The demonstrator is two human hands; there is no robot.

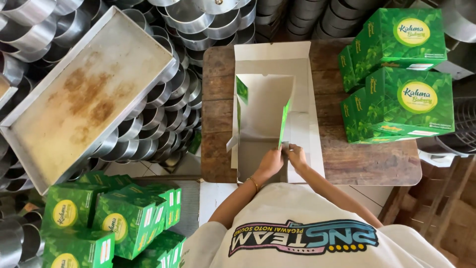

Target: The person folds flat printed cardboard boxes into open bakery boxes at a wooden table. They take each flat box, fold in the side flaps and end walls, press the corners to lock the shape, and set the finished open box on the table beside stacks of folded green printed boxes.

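Wooden table (pixel 367 159), tins around: we fold a flat carton (pixel 263 114).
Left hand (pixel 270 163) and right hand (pixel 297 155) pinch its near edge; uneven pressure could crease the panel crooked.
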